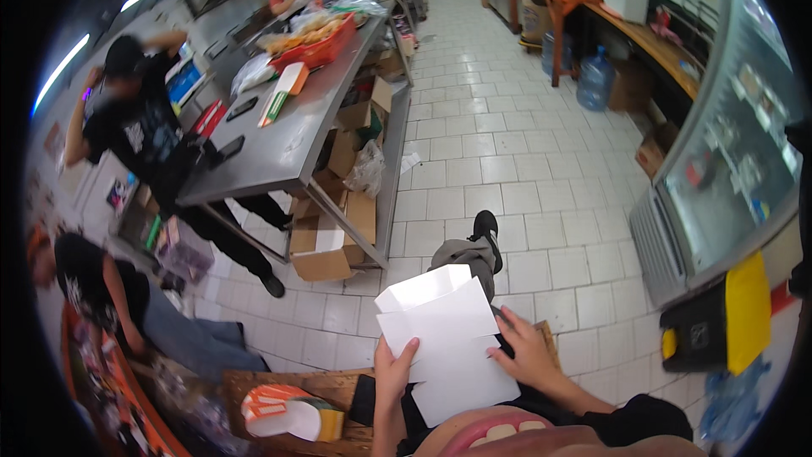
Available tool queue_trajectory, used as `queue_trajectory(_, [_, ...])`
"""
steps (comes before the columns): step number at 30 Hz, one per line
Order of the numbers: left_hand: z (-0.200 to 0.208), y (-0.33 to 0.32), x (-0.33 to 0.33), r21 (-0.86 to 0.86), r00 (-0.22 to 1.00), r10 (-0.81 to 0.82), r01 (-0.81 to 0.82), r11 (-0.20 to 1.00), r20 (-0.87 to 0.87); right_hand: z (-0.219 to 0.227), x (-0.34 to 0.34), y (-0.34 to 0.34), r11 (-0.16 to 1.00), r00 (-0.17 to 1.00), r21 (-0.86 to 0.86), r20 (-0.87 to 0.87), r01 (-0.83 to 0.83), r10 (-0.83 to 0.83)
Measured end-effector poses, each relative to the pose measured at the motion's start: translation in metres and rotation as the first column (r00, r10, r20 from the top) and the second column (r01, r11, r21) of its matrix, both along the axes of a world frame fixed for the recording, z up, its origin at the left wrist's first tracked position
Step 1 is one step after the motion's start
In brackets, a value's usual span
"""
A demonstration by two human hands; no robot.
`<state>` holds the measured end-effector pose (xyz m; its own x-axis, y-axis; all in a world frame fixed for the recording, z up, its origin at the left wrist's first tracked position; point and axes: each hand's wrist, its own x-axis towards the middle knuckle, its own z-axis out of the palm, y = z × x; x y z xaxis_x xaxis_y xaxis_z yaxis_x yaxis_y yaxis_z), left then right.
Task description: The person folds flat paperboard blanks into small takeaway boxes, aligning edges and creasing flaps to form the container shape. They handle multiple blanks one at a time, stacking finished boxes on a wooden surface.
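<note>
So the thing right up close is a white card box (pixel 448 343), only partly folded: the far end stands up in low walls while the near part lies flat as a panel, and the whole piece sits just above the person's lap. The left hand (pixel 393 371) pinches its left edge, thumb on top and fingers going underneath. The right hand (pixel 531 357) is at the right edge by the slit between the panels, thumb and fingers apart; can't tell if it's really gripping or just steadying. My guess on handling: it weighs next to nothing, the card is thin, stiff along the folds but bendy across the flat panel, and the smooth face could be a bit slippery. It won't shatter, but I'd bet it creases or tears at those slits if you squeeze hard. Best hold IMO is lightly by the side edges close to the fold lines, not by a loose flap. A bit further left, an orange-and-white carton (pixel 283 415) lies on the wooden bench (pixel 330 379). Way beyond that, there's a similar orange, white and green carton (pixel 285 95) on the metal table (pixel 271 156), near an orange crate (pixel 326 46).
</note>
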<state>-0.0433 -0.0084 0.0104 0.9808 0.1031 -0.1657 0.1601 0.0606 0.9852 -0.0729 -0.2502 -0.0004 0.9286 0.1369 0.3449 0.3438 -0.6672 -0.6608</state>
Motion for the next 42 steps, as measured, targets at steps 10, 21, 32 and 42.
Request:
queue_trajectory(10, [0.053, 0.001, -0.008, -0.080, 0.955, 0.161, -0.145, 0.986, 0.251, 0.034, 0.013, -0.002, 0.818, 0.953, 0.552, -0.127, -0.163, 0.276])
queue_trajectory(21, [0.076, -0.019, 0.016, 0.013, 0.917, 0.175, -0.192, 0.981, 0.359, 0.049, 0.054, 0.003, 0.341, 0.912, 0.929, -0.259, 0.144, 0.319])
queue_trajectory(32, [0.068, -0.011, 0.066, 0.437, 0.819, 0.154, -0.442, 0.783, 0.553, 0.026, 0.063, -0.011, 0.603, 0.648, 0.796, -0.485, 0.049, 0.588])
queue_trajectory(42, [0.024, -0.061, 0.000, 0.895, 0.747, -0.646, 0.170, 0.413, 0.156, 0.000, 0.066, 0.013, 0.605, 0.622, 0.771, -0.577, 0.200, 0.530])
